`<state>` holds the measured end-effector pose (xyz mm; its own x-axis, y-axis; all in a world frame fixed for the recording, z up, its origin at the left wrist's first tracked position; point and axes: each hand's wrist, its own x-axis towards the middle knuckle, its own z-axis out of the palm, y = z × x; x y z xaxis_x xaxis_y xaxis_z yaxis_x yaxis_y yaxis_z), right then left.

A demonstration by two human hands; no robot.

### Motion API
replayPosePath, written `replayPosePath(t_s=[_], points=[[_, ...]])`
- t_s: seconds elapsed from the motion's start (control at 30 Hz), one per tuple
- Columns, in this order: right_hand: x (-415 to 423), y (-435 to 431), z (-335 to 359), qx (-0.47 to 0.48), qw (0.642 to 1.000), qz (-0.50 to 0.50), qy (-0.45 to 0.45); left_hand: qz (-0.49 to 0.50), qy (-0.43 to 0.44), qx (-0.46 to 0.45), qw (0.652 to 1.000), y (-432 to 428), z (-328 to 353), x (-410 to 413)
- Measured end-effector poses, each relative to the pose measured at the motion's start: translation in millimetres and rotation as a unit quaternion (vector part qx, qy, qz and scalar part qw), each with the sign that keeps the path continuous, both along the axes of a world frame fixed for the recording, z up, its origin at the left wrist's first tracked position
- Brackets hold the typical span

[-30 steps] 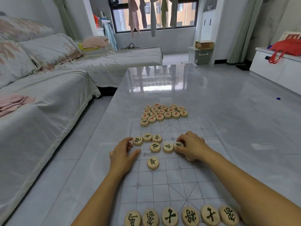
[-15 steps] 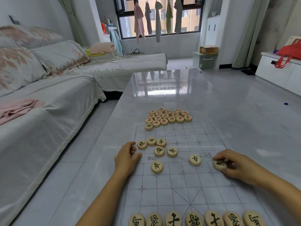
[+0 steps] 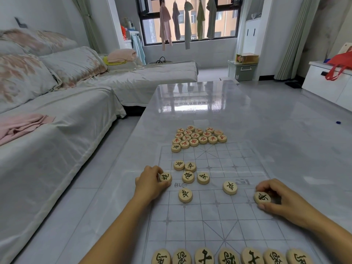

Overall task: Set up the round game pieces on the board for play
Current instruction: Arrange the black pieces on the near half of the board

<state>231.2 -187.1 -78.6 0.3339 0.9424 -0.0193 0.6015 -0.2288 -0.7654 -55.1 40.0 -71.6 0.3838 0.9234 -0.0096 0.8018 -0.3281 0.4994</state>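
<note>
two hands work over a glossy grey table [image 3: 247, 115]. on it, close to us, lies the pale gridded board [image 3: 219, 212]. a bunch of red-marked pieces [image 3: 198, 138] sits crowded at its far edge. a row of seven black-marked pieces [image 3: 226, 257] lines the near edge. six loose black pieces [image 3: 188, 177] lie scattered about the middle band.

our left hand [image 3: 150, 184] pinches a black piece [image 3: 165, 177] at the board's left side, fingers curled round it. our right hand [image 3: 280, 201] grips another piece [image 3: 262, 197] near the right side, flat on the board.

we judge each disc is headed for its starting point. to do it well, we should centre each disc on a line crossing, not inside a square. we should keep its character upright towards us and steer clear of the loose neighbours so none gets nudged.

each disc bears one chinese character. the one in our right hand looks like 車, as do two red ones. faint print in the board's middle band is too pale to read, and we see no brand name.
</note>
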Motion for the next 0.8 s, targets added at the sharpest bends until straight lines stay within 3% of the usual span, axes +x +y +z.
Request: replayPosePath(t_s=[0.2,0.33,0.43,0.53,0.67,0.8], points=[[-6,-5,-2,0.042,0.998,0.033,-0.029,-0.059,0.022,-0.013,0.998,-21,5,-10],[-9,-6,-4,0.054,0.997,0.03,-0.04,-0.061,-0.065,-0.062,0.994,-11,15,1],[-8,-6,-4,0.06,0.997,0.015,-0.04,-0.066,-0.096,-0.026,0.993,2,16,20],[-8,-6,-4,0.068,0.997,-0.009,-0.026,-0.085,-0.079,-0.015,0.993,15,16,41],[-7,-5,-6,0.082,0.996,-0.019,-0.021,-0.116,-0.035,-0.07,0.99,35,14,52],[-6,-5,-8,0.085,0.996,-0.016,-0.033,-0.109,-0.065,-0.085,0.988,41,9,49]])
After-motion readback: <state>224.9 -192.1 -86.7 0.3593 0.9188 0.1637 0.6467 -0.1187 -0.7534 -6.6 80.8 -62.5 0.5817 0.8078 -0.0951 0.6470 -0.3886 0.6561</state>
